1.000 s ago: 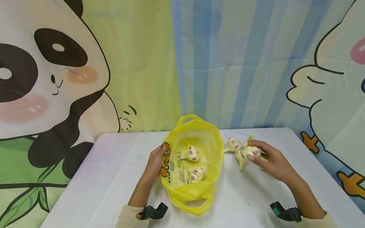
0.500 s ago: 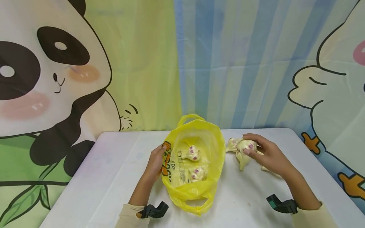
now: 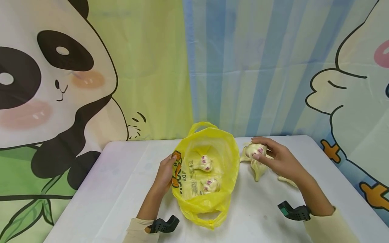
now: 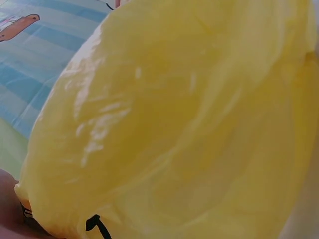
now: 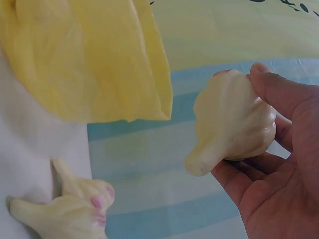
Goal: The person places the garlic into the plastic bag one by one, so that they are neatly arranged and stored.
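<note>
My left hand [image 3: 165, 172] grips the left side of a yellow plastic bag [image 3: 232, 162], whose mouth faces up toward me. Two garlic bulbs lie inside, the upper one [image 3: 205, 163] and the lower one [image 3: 210, 185]. At the back right, my right hand [image 3: 281, 158] holds another garlic bulb [image 5: 234, 119] between thumb and fingers, its stem pointing down-left in the right wrist view. Beneath it on the table are more garlic bulbs, one [image 3: 258, 168] plainly visible and another [image 3: 243, 157] partly covered. In the left wrist view the bag's outside [image 4: 164, 114] fills most of the picture.
A pale stem [image 3: 287, 181] lies on the white table [image 3: 121, 189], right of the bulbs and partly behind my right hand. Behind the table hangs a printed curtain [image 3: 152, 67] with a panda. Each wrist wears a black device, such as the right wristband [image 3: 294, 212].
My right hand has lifted its garlic bulb and moved it left toward the back of the table, uncovering the pale stem at right. My left hand and the bag stay nearly still.
</note>
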{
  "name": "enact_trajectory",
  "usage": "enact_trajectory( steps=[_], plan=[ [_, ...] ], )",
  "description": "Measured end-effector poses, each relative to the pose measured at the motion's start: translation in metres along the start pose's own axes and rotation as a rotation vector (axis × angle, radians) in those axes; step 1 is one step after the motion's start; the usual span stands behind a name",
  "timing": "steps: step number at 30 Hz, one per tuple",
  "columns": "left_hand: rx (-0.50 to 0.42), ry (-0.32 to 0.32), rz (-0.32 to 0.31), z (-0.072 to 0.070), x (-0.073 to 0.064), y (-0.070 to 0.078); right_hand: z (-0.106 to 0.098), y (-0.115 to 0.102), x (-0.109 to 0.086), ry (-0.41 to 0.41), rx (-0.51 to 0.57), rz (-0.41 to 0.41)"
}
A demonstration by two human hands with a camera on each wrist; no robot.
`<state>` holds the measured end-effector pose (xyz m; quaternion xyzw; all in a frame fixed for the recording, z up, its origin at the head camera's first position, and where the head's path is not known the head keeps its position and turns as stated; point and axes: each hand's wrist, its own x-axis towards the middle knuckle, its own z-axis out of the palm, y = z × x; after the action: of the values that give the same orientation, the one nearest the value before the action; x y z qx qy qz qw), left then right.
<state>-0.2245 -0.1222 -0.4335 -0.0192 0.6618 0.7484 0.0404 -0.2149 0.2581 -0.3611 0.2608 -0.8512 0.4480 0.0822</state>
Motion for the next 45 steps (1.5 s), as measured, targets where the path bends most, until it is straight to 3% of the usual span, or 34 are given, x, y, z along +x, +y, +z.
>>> enact_trajectory(
  steps=[8, 29, 45],
  plan=[
    [0.005, -0.005, -0.003, -0.002, -0.001, 0.000, 0.006, -0.009, 0.018, -0.018, 0.063, -0.052],
    [-0.015, -0.010, -0.001, 0.003, 0.000, 0.000, 0.033, -0.017, 0.048, -0.148, 0.213, 0.027],
    [0.015, -0.011, 0.001, 0.003, 0.000, -0.001, 0.053, -0.017, 0.063, -0.259, 0.071, -0.018]
  ],
)
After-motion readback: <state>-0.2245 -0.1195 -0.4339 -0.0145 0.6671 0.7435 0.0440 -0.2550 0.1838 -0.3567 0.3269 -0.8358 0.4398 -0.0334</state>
